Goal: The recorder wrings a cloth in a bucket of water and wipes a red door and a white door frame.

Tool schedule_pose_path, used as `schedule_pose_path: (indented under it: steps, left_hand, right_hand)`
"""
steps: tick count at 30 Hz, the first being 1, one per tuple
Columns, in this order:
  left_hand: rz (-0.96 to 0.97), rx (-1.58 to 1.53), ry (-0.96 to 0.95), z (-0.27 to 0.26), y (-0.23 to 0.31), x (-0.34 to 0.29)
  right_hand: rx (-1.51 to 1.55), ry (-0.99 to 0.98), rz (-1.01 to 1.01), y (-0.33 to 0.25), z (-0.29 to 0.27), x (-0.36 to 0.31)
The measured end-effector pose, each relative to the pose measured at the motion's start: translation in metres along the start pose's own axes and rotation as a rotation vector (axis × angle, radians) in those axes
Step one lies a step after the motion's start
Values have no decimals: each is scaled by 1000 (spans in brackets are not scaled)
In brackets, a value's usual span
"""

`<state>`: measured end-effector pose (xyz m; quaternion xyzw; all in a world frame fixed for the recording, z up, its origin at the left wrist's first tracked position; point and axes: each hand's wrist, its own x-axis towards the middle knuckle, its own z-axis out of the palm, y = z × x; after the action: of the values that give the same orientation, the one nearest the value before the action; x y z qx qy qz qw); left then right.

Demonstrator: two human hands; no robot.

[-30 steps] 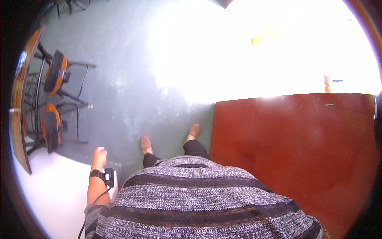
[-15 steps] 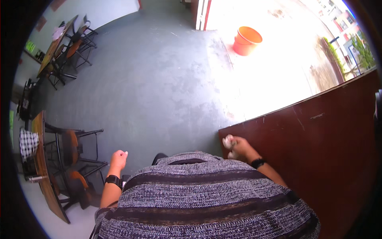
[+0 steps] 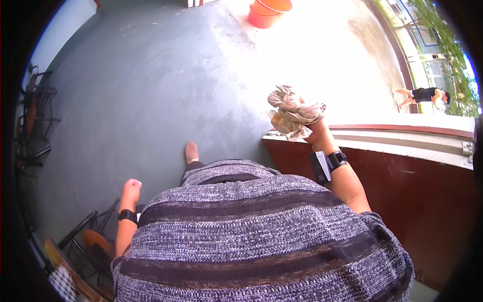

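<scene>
A crumpled beige-grey rag (image 3: 296, 113) is bunched in my right hand (image 3: 318, 133), which is raised beside the door edge at the right. Most of the fingers are hidden behind its folds. A black band with a small grey-black device (image 3: 322, 167) sits on that wrist. Down at my left side, my left hand (image 3: 132, 189) is curled into a fist with nothing showing in it. It hangs apart from the furniture.
A dark red door (image 3: 362, 186) with a pale top edge stands along my right. An orange bucket (image 3: 266, 12) is on the bright ground outside, ahead. Chairs (image 3: 95, 241) and a table (image 3: 70, 272) line the left. Another person (image 3: 425, 95) is far off outside.
My right hand has lifted up and forward with the rag, which now shows larger. The view has turned and moved ahead; the bucket sits higher in it. My left hand stays closed.
</scene>
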<state>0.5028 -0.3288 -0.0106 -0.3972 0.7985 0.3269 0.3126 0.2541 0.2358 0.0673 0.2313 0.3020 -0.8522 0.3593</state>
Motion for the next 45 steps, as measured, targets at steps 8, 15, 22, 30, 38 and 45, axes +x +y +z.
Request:
schedule_pose_path:
  steps: [8, 15, 22, 30, 38, 45]
  left_hand:
    - [381, 140, 69, -36, 141, 88]
    - [467, 115, -12, -55, 220, 24]
    - [162, 175, 162, -94, 57, -10]
    - [-194, 59, 92, -68, 123, -98]
    - [183, 101, 60, -77, 105, 90]
    - [634, 242, 93, -56, 288, 119]
  right_hand:
    - [119, 95, 55, 1, 3, 3]
    - [295, -266, -18, 12, -21, 7]
    - [246, -57, -109, 19, -16, 16]
    - [98, 202, -107, 14, -18, 8]
    - [164, 326, -111, -8, -15, 7]
    - [-37, 311, -455, -25, -27, 25]
